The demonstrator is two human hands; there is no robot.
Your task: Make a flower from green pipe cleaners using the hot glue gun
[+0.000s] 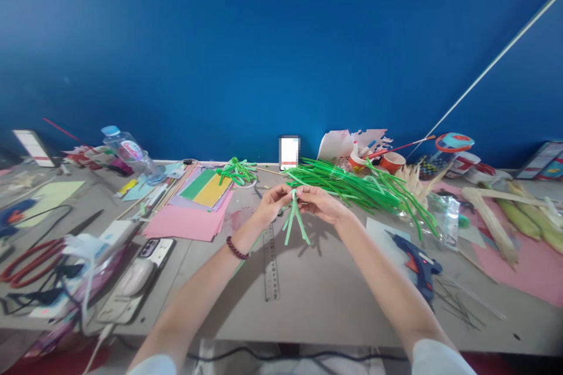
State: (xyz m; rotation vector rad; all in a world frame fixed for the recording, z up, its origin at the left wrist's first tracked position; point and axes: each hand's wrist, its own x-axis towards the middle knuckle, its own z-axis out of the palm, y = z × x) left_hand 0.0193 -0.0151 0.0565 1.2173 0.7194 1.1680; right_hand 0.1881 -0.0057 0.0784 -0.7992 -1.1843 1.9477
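Both hands meet above the middle of the table, pinching a small bunch of light green pipe cleaners point(293, 220) by its top. Its loose ends fan out downward. My left hand point(273, 204), with a dark red bead bracelet on its wrist, is closed on the bunch from one side. My right hand point(319, 201) is closed on it from the other, and the fingertips nearly touch. A clear ruler point(271, 263) lies on the table below the left hand. Just beyond the right hand spreads a large pile of green pipe cleaners point(347, 184).
On the right lie a blue glue gun point(417, 263), paper cups point(391, 162) and corn husks point(492, 217). To the left are pink paper sheets point(185, 224), a phone point(127, 299), red-handled scissors point(35, 263) and a tilted water bottle point(131, 151). A blue wall point(264, 58) rises behind the table.
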